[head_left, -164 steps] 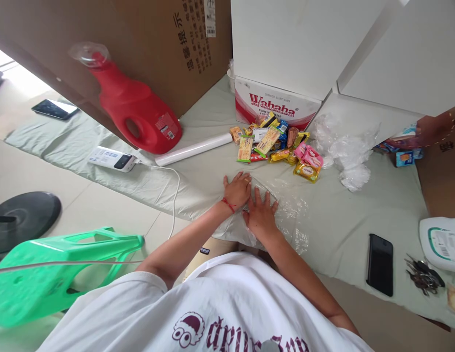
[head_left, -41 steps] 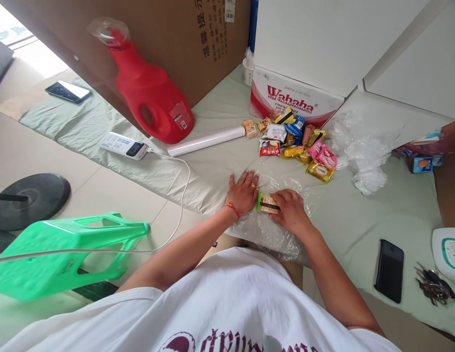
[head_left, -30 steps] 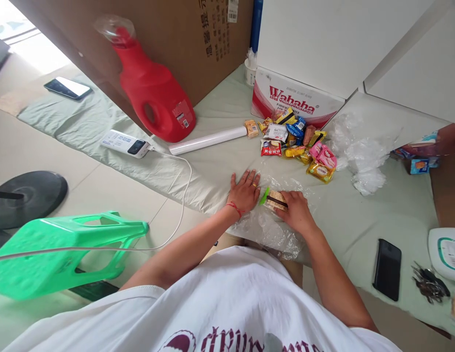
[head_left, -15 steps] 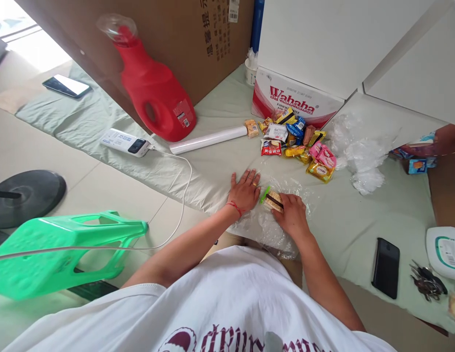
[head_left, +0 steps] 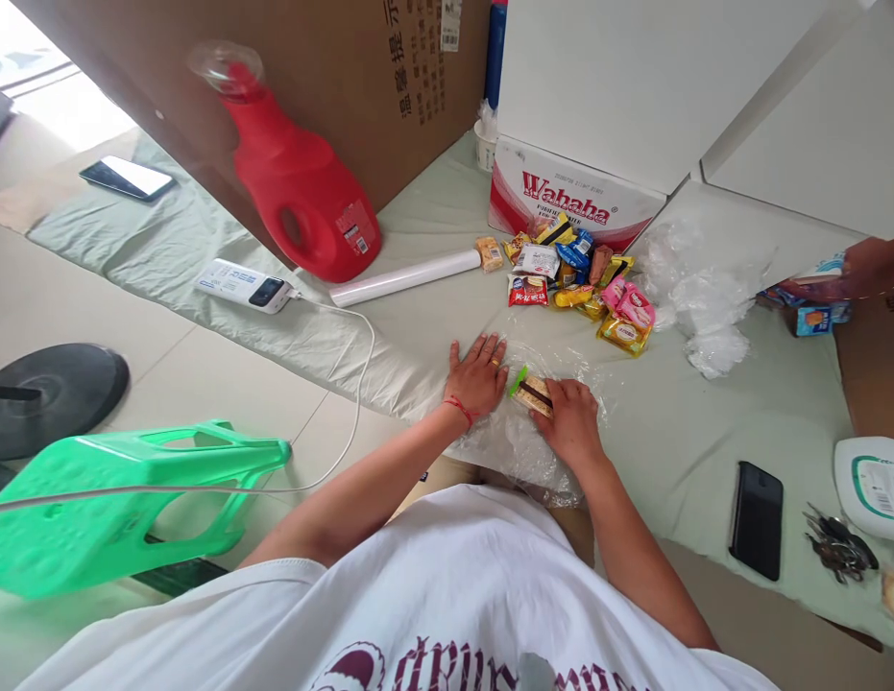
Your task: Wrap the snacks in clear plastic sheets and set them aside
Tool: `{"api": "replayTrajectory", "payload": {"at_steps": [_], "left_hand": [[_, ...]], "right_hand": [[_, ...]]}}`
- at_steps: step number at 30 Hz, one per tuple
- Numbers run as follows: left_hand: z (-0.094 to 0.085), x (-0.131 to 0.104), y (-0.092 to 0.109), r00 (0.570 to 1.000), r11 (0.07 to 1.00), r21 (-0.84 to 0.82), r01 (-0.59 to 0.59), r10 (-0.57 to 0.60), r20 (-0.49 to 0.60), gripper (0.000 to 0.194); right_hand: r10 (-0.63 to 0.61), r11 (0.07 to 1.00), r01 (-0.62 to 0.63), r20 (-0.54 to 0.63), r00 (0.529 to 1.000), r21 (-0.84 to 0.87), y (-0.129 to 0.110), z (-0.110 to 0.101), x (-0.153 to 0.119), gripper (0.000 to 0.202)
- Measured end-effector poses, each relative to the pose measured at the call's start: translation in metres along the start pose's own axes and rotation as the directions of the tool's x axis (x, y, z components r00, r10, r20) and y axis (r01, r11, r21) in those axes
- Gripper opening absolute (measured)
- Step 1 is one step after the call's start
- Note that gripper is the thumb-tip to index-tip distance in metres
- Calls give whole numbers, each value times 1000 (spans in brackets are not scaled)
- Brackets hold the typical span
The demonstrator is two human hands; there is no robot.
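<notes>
My left hand (head_left: 478, 374) lies flat with fingers spread, on the near edge of a clear plastic film (head_left: 522, 441) over the pale green cloth. Just to its right, my right hand (head_left: 572, 422) grips a packaged snack (head_left: 531, 392) by its right end. This snack is beige with a dark band and a bright green end, and it rests on the film. My fingers hide its right end. Farther back is a pile of small wrapped snacks (head_left: 577, 274) in yellow, blue, red and pink. A white film roll (head_left: 407, 278) lies to their left.
A red jug (head_left: 302, 187) stands at the back left, near a power bank (head_left: 243, 286) with a white cable. Crumpled plastic bags (head_left: 706, 297) lie right of the snacks. A phone (head_left: 756, 520) and keys (head_left: 839, 545) lie at the right. A green stool (head_left: 122, 499) is at the left.
The whole view has shifted slightly. Both hands keep their places, the left flat on the film and the right on the snack.
</notes>
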State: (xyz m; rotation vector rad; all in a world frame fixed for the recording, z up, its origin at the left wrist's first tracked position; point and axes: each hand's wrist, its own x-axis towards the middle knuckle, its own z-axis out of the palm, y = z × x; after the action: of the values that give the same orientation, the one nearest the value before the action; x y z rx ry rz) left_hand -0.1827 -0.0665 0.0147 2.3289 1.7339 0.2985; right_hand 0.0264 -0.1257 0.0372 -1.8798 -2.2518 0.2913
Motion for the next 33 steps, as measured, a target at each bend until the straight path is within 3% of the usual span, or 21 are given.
{"api": "replayTrajectory", "payload": {"at_steps": [4,11,14,18,21,23,26,29,33], "left_hand": [[1,-1,-1,1000,1000,-3,-3,3,-9,59],[-1,-1,-1,1000,1000,-14,13,-13,0,59],[-4,-3,-3,1000,999,-20,30,-30,7,58],[-9,-13,-9,996,998,-39,53,-55,-66,60],[-8,-29,-23,988,996,-57,-73,64,-140,57],[-6,-40,-35,959,960,-83,-266,256,-118,48],[-8,-50,-53,849,833,-184,-522,527,-21,44],[-21,-49,-68,788,758,-314,-571,614,50,40],[-41,-46,-80,743,746,-397,-535,639,199,81]], "right_hand": [[15,1000,-16,20,1000,15,1,4,-1,54],[-75,996,73,31,997,59,12,6,2,55],[-97,989,96,-1,995,111,18,1,-3,66],[-94,970,123,-140,986,210,23,-15,-40,66],[-157,954,206,-226,962,216,24,-19,-86,59],[-256,939,292,-199,946,181,23,-11,-115,63],[-308,940,317,-88,947,123,23,8,-142,51],[-195,966,209,-100,976,155,26,19,-144,39],[-91,904,131,-114,989,407,36,5,-129,26]]}}
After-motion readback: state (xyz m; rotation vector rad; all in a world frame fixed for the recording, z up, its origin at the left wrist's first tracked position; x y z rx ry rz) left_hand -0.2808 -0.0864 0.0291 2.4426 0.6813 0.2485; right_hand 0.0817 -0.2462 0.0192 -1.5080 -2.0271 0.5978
